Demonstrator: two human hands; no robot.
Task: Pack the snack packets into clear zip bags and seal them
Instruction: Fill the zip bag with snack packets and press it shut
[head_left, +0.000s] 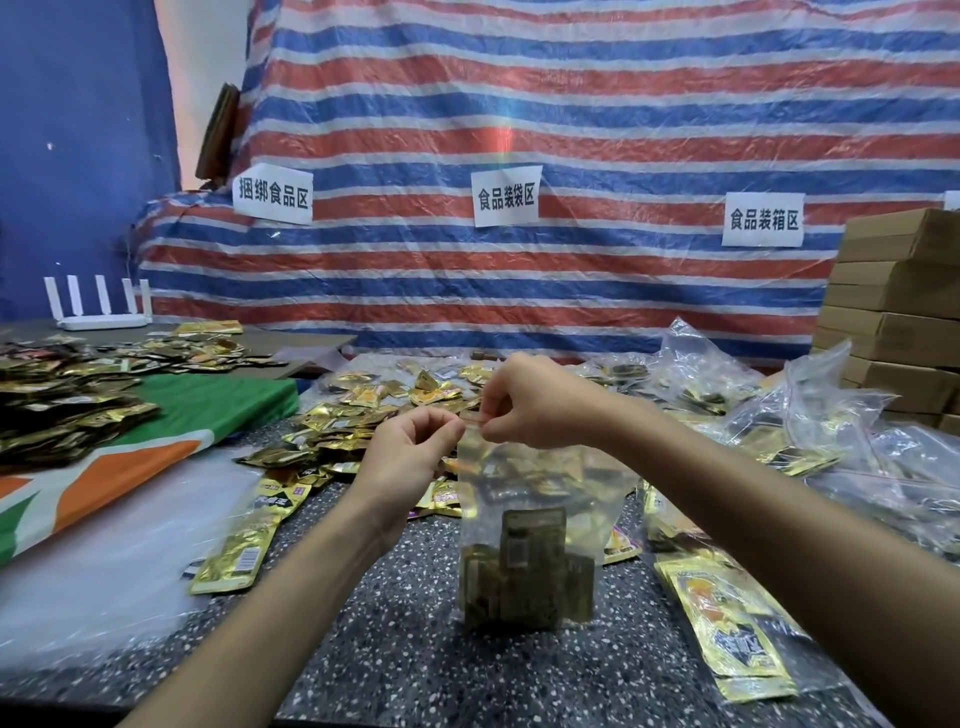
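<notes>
A clear zip bag (524, 499) hangs upright over the speckled table (395, 639), its bottom touching the surface. Several gold snack packets (524, 577) sit inside it near the bottom. My left hand (410, 457) pinches the left end of the bag's top strip. My right hand (524, 402) pinches the same strip just to the right, fingers curled over it. Loose gold snack packets (343, 421) lie spread behind and around the bag.
Filled clear bags (841, 441) pile up at the right, cardboard boxes (898, 312) stacked behind them. A green and orange cloth (156, 447) with more packets lies left. A white router (101, 306) stands far left. A striped tarp (519, 130) with paper signs backs the table.
</notes>
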